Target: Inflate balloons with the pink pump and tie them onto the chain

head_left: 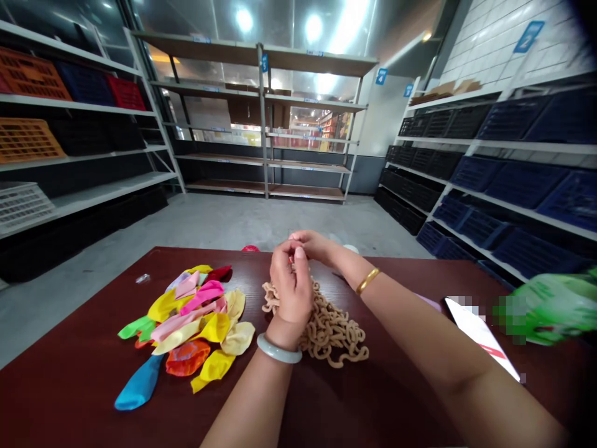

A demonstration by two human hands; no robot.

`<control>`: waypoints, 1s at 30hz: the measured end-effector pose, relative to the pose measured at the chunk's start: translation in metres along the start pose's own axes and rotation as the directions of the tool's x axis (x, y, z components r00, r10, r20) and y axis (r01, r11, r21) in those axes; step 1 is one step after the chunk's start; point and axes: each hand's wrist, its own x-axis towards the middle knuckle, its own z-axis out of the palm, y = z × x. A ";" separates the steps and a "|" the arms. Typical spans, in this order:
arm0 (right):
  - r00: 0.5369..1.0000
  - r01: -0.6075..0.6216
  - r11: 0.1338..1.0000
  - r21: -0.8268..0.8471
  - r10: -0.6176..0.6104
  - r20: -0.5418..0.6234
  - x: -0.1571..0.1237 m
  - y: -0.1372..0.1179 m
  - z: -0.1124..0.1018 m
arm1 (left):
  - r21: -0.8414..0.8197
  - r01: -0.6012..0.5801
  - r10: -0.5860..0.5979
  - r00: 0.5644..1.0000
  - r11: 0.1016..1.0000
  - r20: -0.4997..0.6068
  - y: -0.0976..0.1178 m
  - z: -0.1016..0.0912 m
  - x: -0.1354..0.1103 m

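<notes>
Handling appears under way, finished share indeterminable: left hand (293, 281) and right hand (313, 246) meet, fingers curled, any pinched item hidden, over the loose tan cord pile (332, 330) on the table (373, 407), flat balloons (184, 330) alongside.

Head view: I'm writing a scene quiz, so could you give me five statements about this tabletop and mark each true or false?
1. The left grip and right grip are close together. True.
2. The tan curly pieces lie left of the colourful balloons. False: they lie to the right of them.
3. The gold bangle is on the right arm. True.
4. The pale bangle is on that same arm. False: it is on the left arm.
5. The table is dark reddish brown. True.
</notes>
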 end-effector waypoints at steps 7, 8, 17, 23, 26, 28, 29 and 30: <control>0.941 -0.017 0.955 -0.296 -0.086 -0.329 -0.035 -0.001 -0.030 | -0.101 0.686 -0.633 0.710 0.721 0.307 -0.018 0.025 -0.004; 0.926 -0.017 0.942 -0.334 -0.111 -0.362 -0.043 -0.001 -0.030 | -0.161 0.755 -0.682 0.647 0.636 0.342 -0.019 0.028 -0.006; 0.886 0.044 0.580 -0.813 -0.399 -0.237 -0.106 0.017 -0.011 | -0.515 0.791 -0.719 0.564 0.330 0.406 -0.032 0.038 -0.019; 0.902 -0.324 0.571 -0.754 -0.055 -0.428 -0.162 0.050 -0.064 | -0.467 0.774 -0.715 0.606 0.428 0.349 -0.032 0.030 -0.006; 0.826 -0.559 0.419 -0.715 0.351 -0.440 -0.192 0.082 -0.099 | -0.445 0.746 -0.691 0.649 0.495 0.318 -0.028 0.023 0.002; 0.803 -0.576 0.386 -0.721 0.432 -0.410 -0.204 0.099 -0.111 | -0.449 0.719 -0.670 0.680 0.531 0.296 -0.029 0.020 0.007; 0.808 -0.566 0.386 -0.728 0.434 -0.398 -0.206 0.105 -0.114 | -0.451 0.709 -0.666 0.690 0.542 0.283 -0.030 0.018 0.009; 0.818 -0.554 0.391 -0.735 0.421 -0.392 -0.206 0.108 -0.114 | -0.454 0.703 -0.667 0.694 0.547 0.271 -0.032 0.017 0.010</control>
